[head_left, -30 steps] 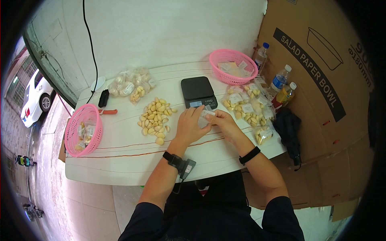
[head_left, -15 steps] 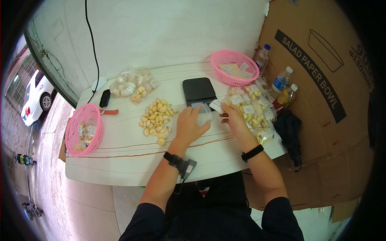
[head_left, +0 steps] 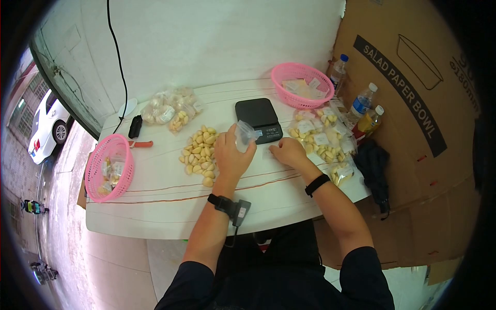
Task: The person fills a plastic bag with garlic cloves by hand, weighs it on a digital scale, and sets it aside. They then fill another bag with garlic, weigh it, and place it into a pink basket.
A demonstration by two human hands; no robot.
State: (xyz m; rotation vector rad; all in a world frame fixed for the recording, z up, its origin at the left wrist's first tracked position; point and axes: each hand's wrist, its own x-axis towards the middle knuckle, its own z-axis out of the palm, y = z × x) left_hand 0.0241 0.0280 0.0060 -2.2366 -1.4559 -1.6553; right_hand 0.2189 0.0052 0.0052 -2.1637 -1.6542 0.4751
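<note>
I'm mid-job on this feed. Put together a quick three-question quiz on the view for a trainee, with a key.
1. True or false: the left hand holds a clear plastic bag.

2. What lies in the pink basket at the left end of the table?
A) a folded umbrella
B) small plastic bags
C) a kitchen scale

3. How many bottles stand beside the printed cardboard?

Key:
1. True
2. B
3. Three
</note>
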